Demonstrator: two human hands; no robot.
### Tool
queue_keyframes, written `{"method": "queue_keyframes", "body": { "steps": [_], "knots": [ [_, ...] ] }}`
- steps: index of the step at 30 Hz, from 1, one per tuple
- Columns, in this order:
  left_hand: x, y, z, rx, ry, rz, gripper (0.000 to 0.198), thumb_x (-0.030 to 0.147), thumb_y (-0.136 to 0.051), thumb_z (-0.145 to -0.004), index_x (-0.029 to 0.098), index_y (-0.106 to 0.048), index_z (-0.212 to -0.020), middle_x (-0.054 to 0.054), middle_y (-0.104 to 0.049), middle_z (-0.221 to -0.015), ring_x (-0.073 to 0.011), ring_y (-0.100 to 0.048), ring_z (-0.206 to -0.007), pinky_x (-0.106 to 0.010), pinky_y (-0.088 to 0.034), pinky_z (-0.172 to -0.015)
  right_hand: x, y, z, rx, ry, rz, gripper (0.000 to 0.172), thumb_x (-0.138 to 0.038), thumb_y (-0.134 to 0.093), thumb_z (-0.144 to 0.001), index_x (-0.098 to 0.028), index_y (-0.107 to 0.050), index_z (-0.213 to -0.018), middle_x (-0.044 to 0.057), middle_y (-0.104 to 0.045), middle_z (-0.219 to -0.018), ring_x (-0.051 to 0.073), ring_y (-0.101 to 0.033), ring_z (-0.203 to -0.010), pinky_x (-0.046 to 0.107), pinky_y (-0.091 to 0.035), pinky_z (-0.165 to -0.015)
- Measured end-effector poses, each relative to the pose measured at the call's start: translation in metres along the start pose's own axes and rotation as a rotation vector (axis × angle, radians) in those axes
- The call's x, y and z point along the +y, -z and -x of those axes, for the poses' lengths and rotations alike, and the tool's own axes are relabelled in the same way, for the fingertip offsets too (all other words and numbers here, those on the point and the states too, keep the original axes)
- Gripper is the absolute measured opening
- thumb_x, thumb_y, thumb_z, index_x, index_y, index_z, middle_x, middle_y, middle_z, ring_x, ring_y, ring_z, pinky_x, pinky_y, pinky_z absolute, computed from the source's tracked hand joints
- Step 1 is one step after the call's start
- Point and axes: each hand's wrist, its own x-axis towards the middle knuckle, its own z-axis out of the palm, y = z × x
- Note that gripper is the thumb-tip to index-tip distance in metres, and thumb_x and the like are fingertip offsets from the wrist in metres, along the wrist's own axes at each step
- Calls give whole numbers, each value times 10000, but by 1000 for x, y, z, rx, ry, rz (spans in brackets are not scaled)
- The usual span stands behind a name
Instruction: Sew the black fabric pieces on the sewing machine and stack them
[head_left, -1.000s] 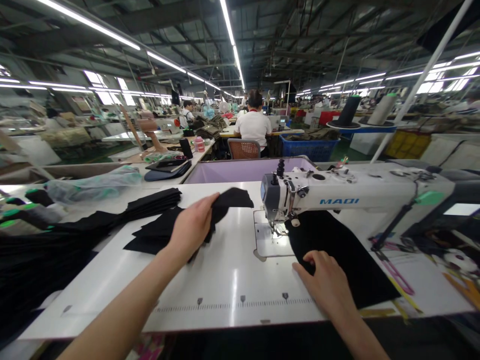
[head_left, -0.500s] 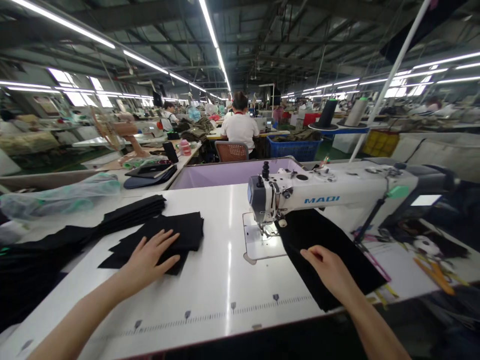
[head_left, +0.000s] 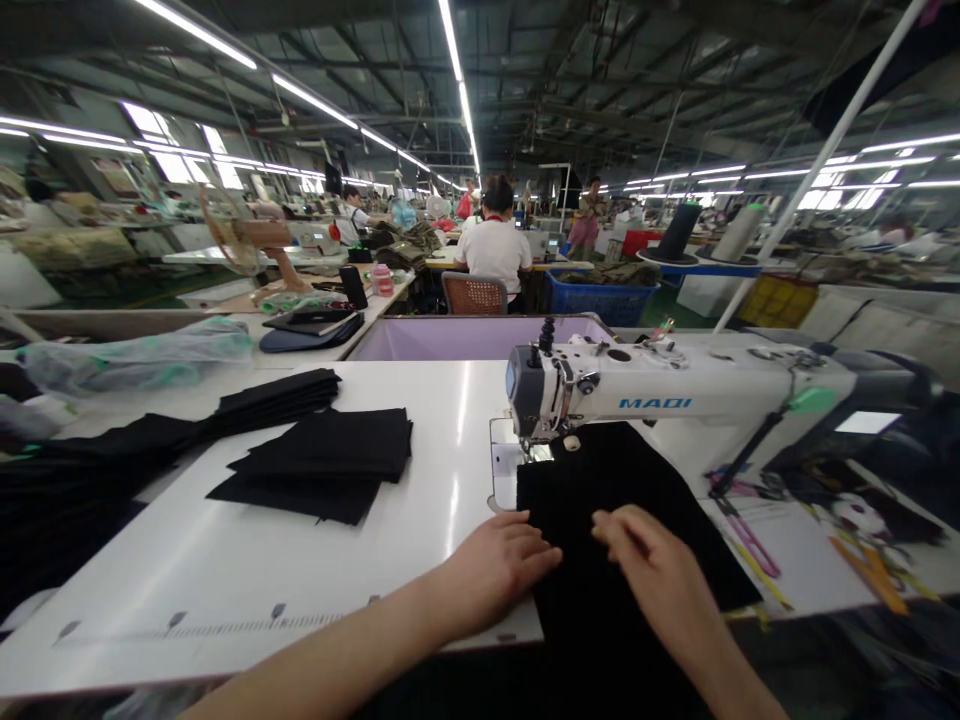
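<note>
Head view shows the black cloth (head_left: 574, 530) lying on the white table (head_left: 285, 565) with its far end under the head of the sewing machine (head_left: 656, 385) and its near part running to the front edge, where it merges with the dark below. Palm down, the left hand (head_left: 501, 562) rests at the cloth's left edge, fingers loosely bent, and the right hand (head_left: 654, 555) is over its middle with thumb and fingertips drawn together; whether either one pinches the fabric I cannot tell. Left of both, folded black pieces (head_left: 322, 450) lie stacked, well apart from the machine.
</note>
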Motion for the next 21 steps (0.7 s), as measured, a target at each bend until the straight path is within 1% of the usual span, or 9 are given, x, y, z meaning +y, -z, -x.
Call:
{"method": "queue_keyframes", "body": {
  "steps": [3, 6, 8, 11, 13, 15, 17, 19, 21],
  "knots": [
    [-4, 8, 27, -17, -45, -43, 345, 163, -461, -981, 116, -586, -1299, -141, -676, -1267, -260, -624, -1199, -410, -486, -1062, 58, 14, -21, 278, 32, 148, 461, -593, -382, -951, -216, -631, -1038, 113, -673, -1115, 273, -633, -1055, 441, -491, -970],
    [-6, 22, 58, -79, -20, -82, 437, 172, -530, -894, 97, -574, -1323, -173, -602, -1371, -306, -559, -1283, -429, -486, -1069, 107, 22, -40, 243, 123, 284, 578, -621, -332, -946, -156, -648, -1080, 194, -650, -1213, 338, -600, -1161, 544, -449, -1051],
    [-7, 30, 77, -113, 38, -106, 499, 122, -519, -844, 106, -567, -1340, -164, -589, -1391, -307, -548, -1296, -436, -482, -1076, 119, 22, -45, 275, 137, 356, 667, -640, -289, -945, -103, -665, -1066, 255, -638, -1215, 380, -592, -1169, 588, -443, -1048],
    [-9, 39, 99, -74, 183, -91, 622, 30, -449, -789, 157, -536, -1391, -113, -627, -1357, -257, -585, -1256, -411, -490, -1071, 99, 19, -37, 335, 91, 296, 672, -658, -320, -939, -107, -671, -1097, 243, -640, -1226, 373, -593, -1183, 586, -416, -1082],
    [-12, 44, 106, -20, 301, -14, 640, 27, -414, -803, 217, -538, -1402, -76, -644, -1336, -222, -603, -1228, -384, -486, -1072, 67, 16, -20, 208, 119, 118, 591, -648, -448, -917, -184, -624, -1238, 161, -600, -1346, 318, -557, -1263, 525, -387, -1130],
    [-16, 49, 107, 7, 421, 120, 560, 78, -399, -856, 254, -598, -1350, -61, -652, -1320, -212, -607, -1216, -372, -468, -1081, 33, 13, 0, -200, 259, -51, 815, -674, -610, -817, -221, -430, -1470, 137, -431, -1530, 315, -434, -1390, 490, -365, -1151],
    [-20, 56, 102, 26, 553, 301, 427, 179, -404, -913, 243, -688, -1226, -65, -682, -1252, -218, -627, -1164, -357, -469, -1061, 6, 8, 17, -560, 346, -58, 1014, -600, -772, -702, -253, -316, -1538, 120, -321, -1596, 319, -353, -1441, 467, -341, -1168],
    [-25, 64, 94, 47, 705, 494, 353, 308, -429, -931, 194, -749, -1030, -76, -722, -1081, -230, -664, -1021, -334, -517, -950, -8, 0, 27, -699, 357, 56, 992, -430, -824, -689, -259, -331, -1533, 116, -317, -1598, 325, -302, -1464, 493, -284, -1194],
    [-30, 71, 85, 50, 844, 652, 376, 412, -467, -907, 159, -734, -831, -62, -708, -856, -228, -661, -840, -315, -534, -802, -12, -10, 27, -663, 324, 145, 883, -271, -789, -705, -238, -405, -1500, 132, -378, -1566, 334, -321, -1454, 531, -249, -1201]
  ]
}}
